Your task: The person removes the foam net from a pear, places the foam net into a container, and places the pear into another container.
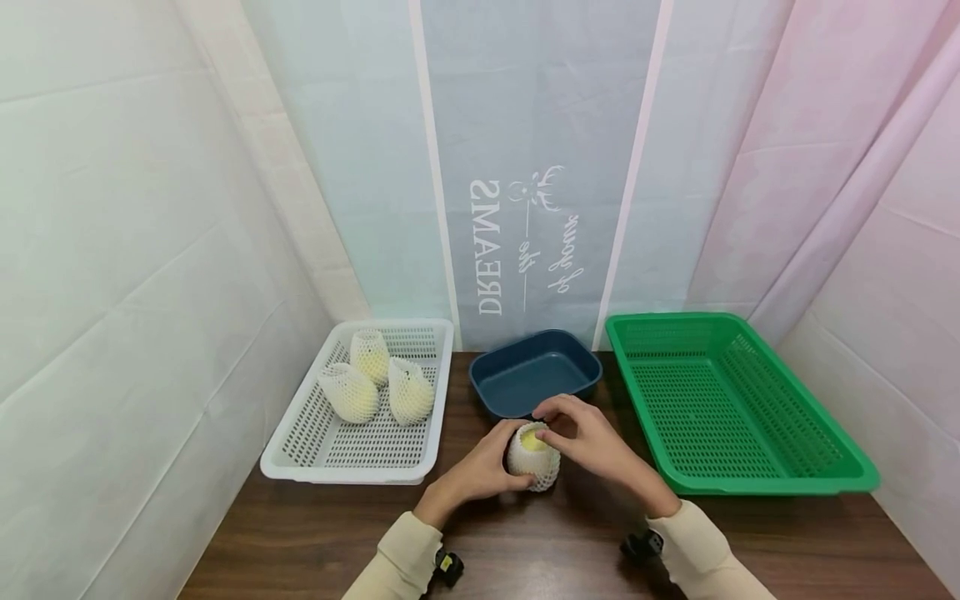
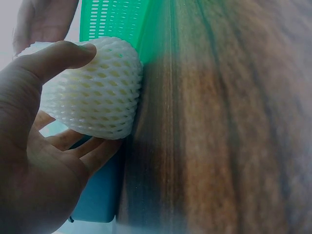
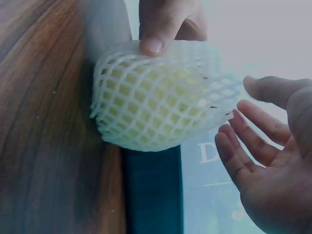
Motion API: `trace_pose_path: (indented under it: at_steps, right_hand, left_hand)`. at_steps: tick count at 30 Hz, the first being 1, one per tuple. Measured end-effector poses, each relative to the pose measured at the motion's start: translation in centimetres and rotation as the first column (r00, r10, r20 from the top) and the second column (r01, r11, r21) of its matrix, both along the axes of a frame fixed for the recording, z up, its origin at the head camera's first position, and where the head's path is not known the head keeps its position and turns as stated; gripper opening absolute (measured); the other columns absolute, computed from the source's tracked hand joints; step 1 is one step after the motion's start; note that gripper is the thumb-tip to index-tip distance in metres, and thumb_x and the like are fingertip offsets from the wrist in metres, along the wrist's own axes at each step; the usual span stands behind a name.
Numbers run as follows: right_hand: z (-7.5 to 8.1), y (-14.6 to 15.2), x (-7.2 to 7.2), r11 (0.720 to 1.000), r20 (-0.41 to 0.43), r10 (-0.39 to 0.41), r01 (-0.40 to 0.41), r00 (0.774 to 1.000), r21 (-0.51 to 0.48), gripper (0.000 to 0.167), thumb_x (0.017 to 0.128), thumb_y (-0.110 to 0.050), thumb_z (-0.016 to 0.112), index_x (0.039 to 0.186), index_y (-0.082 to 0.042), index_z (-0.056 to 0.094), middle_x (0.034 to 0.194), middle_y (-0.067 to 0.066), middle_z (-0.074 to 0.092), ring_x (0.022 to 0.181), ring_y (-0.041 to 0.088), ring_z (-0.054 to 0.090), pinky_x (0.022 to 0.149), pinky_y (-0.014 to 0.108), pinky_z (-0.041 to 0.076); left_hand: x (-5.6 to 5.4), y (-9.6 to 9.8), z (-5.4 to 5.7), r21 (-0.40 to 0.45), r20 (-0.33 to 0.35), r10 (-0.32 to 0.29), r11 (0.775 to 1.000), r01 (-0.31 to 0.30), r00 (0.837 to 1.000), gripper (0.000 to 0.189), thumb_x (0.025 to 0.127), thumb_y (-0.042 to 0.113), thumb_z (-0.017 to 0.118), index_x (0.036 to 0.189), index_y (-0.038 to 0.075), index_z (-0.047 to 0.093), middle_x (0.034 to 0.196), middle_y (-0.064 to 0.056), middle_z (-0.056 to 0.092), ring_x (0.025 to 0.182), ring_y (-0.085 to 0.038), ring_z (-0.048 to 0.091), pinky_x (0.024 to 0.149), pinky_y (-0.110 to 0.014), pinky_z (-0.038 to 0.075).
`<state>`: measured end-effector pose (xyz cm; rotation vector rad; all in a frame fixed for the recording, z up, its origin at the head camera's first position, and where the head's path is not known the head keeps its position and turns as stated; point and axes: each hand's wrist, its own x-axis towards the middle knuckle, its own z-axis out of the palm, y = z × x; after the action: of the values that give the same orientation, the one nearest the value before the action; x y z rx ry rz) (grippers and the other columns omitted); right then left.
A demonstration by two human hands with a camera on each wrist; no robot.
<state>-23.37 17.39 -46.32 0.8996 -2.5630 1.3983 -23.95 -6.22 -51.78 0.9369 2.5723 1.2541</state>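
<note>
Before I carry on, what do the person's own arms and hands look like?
The left hand and right hand are bare, with no gloves. The left sleeve and right sleeve are plain cream, long, with a broad cuff. By the left cuff sits a small black device with a yellow mark; by the right, another dark device.

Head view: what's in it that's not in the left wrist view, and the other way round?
Only the head view shows the three netted yellow things in the white basket and the curtain lettering. Only the left wrist view shows the palm of the left grip. Both show the right grip, the held netted thing, the green basket, the blue tray and the brown table.
</note>
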Motion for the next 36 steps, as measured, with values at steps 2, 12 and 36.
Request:
trace_pose_path:
  at_steps: [2,12,36]
  right_hand:
    - [0.3,-0.2,0.0,1.000,-0.040,0.008,-0.008,0.999,-0.003,0.020,0.098,-0.011,0.077,0.117,-0.007,0.074,0.117,0.004,0.072,0.100,0.014,0.070,0.086,0.034,0.062]
    - [1.3,-1.5,0.4,0.997,-0.146,0.070,-0.063,0.987,0.051,0.014,0.095,-0.001,0.078,0.105,-0.011,0.076,0.106,-0.002,0.074,0.093,0.010,0.068,0.078,0.035,0.061]
    - [1.4,-1.7,0.8,0.920,-0.200,0.033,0.049,0.979,0.389,0.021,0.091,-0.007,0.083,0.106,-0.016,0.070,0.107,-0.003,0.067,0.100,0.017,0.066,0.080,0.032,0.059]
  left_hand:
    - [0.0,0.0,-0.1,0.002,-0.004,-0.004,1.000,0.004,1.000,0.077,0.089,0.030,0.087,0.153,0.018,0.047,0.148,-0.004,0.054,0.127,-0.016,0.057,0.106,-0.034,0.052]
    - [0.0,-0.1,-0.2,0.013,-0.014,-0.020,1.000,0.020,1.000,0.076,0.090,0.031,0.085,0.155,0.019,0.047,0.149,-0.007,0.054,0.126,-0.019,0.058,0.103,-0.034,0.054]
    - [0.1,-0.1,0.0,0.011,0.036,-0.015,1.000,0.014,0.999,0.079,0.090,0.029,0.086,0.157,0.020,0.044,0.152,-0.004,0.051,0.128,-0.017,0.057,0.103,-0.033,0.053]
